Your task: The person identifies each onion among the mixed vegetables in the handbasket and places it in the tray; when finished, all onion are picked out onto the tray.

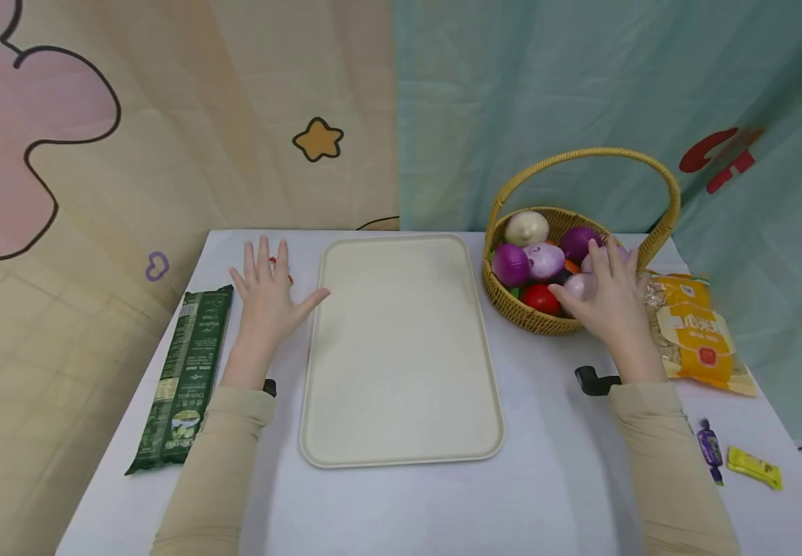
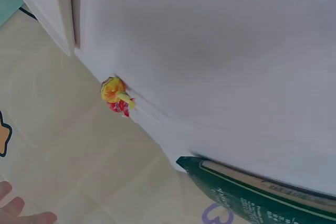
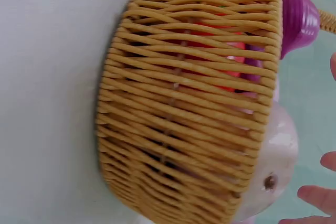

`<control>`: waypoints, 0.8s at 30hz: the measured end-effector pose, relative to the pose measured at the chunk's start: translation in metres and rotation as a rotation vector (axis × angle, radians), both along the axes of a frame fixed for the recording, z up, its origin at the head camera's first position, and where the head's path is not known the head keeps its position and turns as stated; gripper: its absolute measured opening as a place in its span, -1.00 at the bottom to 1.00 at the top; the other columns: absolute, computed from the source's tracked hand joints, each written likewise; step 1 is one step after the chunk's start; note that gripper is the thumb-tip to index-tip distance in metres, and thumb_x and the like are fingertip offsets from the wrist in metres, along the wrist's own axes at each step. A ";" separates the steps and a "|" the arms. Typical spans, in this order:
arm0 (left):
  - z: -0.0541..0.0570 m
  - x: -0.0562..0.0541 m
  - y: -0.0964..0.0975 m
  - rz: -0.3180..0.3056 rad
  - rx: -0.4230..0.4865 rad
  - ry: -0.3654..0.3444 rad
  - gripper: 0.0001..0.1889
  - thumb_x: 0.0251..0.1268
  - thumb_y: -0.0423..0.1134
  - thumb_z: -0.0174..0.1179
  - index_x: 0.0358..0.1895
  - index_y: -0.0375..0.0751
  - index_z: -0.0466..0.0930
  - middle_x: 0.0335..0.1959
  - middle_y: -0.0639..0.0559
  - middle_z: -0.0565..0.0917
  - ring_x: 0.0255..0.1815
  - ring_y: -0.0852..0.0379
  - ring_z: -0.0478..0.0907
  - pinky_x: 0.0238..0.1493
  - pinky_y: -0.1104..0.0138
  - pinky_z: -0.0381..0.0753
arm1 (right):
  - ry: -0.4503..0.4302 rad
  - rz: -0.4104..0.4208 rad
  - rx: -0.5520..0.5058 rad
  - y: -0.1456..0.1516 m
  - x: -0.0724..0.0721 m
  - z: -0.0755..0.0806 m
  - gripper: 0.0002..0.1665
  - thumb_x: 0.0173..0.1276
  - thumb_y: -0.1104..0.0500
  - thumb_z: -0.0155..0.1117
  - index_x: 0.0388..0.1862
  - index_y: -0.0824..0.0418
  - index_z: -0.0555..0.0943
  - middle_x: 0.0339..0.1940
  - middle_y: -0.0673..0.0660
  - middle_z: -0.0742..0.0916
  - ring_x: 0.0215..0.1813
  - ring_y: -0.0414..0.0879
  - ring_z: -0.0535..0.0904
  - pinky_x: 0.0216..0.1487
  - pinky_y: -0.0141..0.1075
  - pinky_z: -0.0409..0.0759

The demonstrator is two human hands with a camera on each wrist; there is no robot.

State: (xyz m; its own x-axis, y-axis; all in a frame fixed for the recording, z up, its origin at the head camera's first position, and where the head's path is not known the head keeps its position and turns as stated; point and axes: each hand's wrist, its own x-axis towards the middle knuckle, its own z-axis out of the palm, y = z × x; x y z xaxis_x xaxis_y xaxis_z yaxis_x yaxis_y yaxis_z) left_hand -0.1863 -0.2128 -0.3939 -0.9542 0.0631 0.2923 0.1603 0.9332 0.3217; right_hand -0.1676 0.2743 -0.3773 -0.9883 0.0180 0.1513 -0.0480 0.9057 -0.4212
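My left hand [image 1: 265, 305] is held up with fingers spread, between a long green packet [image 1: 188, 378] and a cream tray [image 1: 401, 347], holding nothing. A lollipop in a yellow and red wrapper [image 2: 115, 95] lies at the far edge, mostly covered by this hand in the head view. Fingers spread too, my right hand [image 1: 613, 301] overlaps the front right of a wicker basket [image 1: 536, 320] and grips nothing. Inside the basket are several purple and pale onions [image 1: 511, 265], a white bulb [image 1: 527, 229] and a red tomato [image 1: 541, 299].
Right of the basket lies a yellow and clear bag of grain-like food [image 1: 703, 332]. Nearer me on that side are a purple wrapped candy [image 1: 710, 452] and a yellow one [image 1: 754, 468]. The basket's tall handle [image 1: 585, 154] arches up before the curtain [image 1: 457, 116] behind the table.
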 end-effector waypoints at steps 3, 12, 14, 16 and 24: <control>-0.007 0.006 -0.004 0.003 0.049 -0.042 0.06 0.19 0.17 0.29 0.57 -0.32 -0.09 0.57 -0.42 -0.18 0.57 -0.40 -0.32 0.41 -0.38 -0.26 | 0.014 -0.039 -0.022 0.002 0.004 -0.006 0.15 0.29 -0.33 0.21 0.59 0.25 -0.01 0.58 0.43 0.03 0.53 0.51 -0.12 0.37 0.48 -0.12; -0.031 0.025 -0.013 -0.002 0.167 -0.239 -0.06 0.31 0.08 0.22 0.55 -0.36 -0.05 0.57 -0.43 -0.22 0.52 -0.48 -0.20 0.38 -0.37 -0.02 | 0.072 -0.146 -0.087 0.004 0.013 -0.030 0.10 0.27 -0.22 0.32 0.54 0.37 0.10 0.36 0.57 0.29 0.29 0.51 0.25 0.30 0.37 0.22; -0.035 0.027 -0.014 -0.003 0.179 -0.313 -0.09 0.34 0.04 0.20 0.54 -0.39 -0.04 0.56 -0.45 -0.21 0.51 -0.49 -0.17 0.37 -0.35 0.04 | 0.091 -0.163 -0.106 0.004 0.012 -0.035 0.08 0.26 -0.16 0.35 0.52 0.39 0.11 0.35 0.56 0.30 0.31 0.48 0.24 0.31 0.34 0.23; -0.037 0.030 -0.015 -0.007 0.184 -0.400 -0.12 0.37 0.01 0.17 0.54 -0.39 -0.06 0.54 -0.47 -0.16 0.50 -0.49 -0.12 0.37 -0.32 0.09 | 0.117 -0.182 -0.130 0.002 0.011 -0.039 0.05 0.25 -0.09 0.39 0.50 0.40 0.14 0.33 0.56 0.30 0.30 0.46 0.25 0.31 0.31 0.25; -0.041 0.034 -0.017 -0.078 0.251 -0.617 -0.25 0.38 -0.20 0.17 0.51 -0.39 0.05 0.23 -0.41 0.41 0.18 -0.26 0.48 0.17 -0.08 0.47 | 0.193 -0.252 -0.172 -0.006 0.009 -0.048 -0.06 0.18 0.03 0.47 0.42 0.31 0.23 0.22 0.56 0.32 0.25 0.48 0.27 0.25 0.35 0.21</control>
State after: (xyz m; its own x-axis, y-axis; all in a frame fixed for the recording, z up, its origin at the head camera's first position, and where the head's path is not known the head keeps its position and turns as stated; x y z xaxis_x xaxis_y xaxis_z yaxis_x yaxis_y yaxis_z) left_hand -0.1527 -0.2296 -0.4349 -0.9466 0.1398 -0.2907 -0.0588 0.8114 0.5815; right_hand -0.1586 0.2681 -0.4252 -0.9029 0.2994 0.3084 0.0745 0.8157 -0.5737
